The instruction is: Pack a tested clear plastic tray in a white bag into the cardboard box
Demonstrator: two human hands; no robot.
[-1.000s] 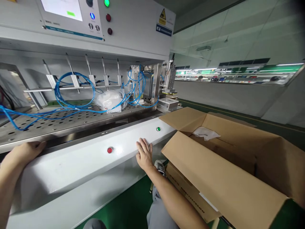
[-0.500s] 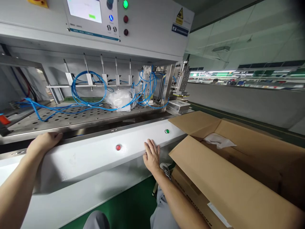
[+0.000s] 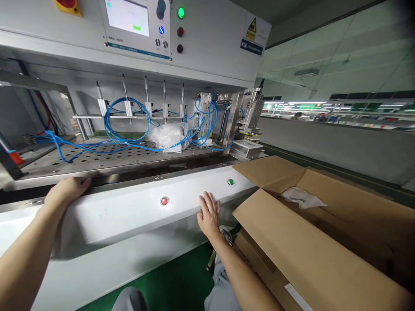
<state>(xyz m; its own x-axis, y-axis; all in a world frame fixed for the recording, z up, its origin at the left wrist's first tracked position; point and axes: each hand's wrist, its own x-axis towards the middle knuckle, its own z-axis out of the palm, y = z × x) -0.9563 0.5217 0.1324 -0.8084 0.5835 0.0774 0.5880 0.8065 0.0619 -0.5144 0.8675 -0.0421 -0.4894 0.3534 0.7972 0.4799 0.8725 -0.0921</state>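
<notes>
My left hand [image 3: 67, 191] lies over the top edge of the machine's white front panel [image 3: 126, 209], with its fingers hooked over into the dark gap behind. Only the back of that hand and a bit of thumb show. Flat against the panel's lower slope rests my right hand [image 3: 209, 214], fingers stretched out, holding nothing. It sits between a lit red button [image 3: 164, 201] and a green button [image 3: 230, 182], touching neither. Behind the panel, a perforated metal plate [image 3: 81, 162] carries blue air hoses [image 3: 110, 129] and a clear plastic bag [image 3: 168, 134] with white contents.
An open cardboard box [image 3: 311, 229] stands at the right, close to my right forearm, with a white plastic bag [image 3: 303, 197] inside. Several upright metal rods stand along a rail [image 3: 139, 115]. Above hangs the control cabinet with a lit screen [image 3: 128, 18].
The view has shifted slightly, so the scene sits a little further right and lower. Both hands keep nearly the same places on the panel.
</notes>
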